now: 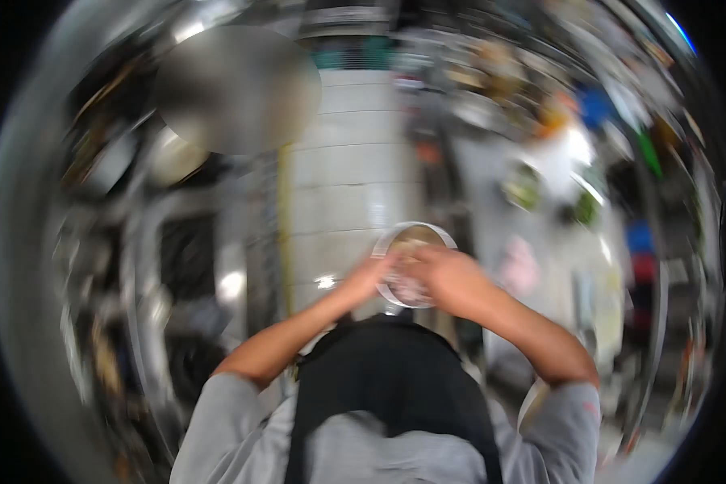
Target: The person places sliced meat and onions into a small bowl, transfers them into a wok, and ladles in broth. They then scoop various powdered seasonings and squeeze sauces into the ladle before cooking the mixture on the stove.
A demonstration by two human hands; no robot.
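A round bowl with a pale rim [440, 229] is held in front of my dark apron, above the tiled floor. Pale pinkish contents [406, 289] show inside it, too smeared to name. My left hand [369, 276] grips the bowl at its left side. Over the right part of the bowl is my right hand [453, 281], its fingers bent down into the opening. Motion blur and the hand itself hide those fingertips, so whether they hold anything is unclear.
A cooking range [189, 254] runs along the left, with a pale pan [175, 157] farther up. To the right stretches a light worktop [492, 202] bearing green items [524, 187] and a pink item [520, 264]. White floor tiles [343, 194] lie between them.
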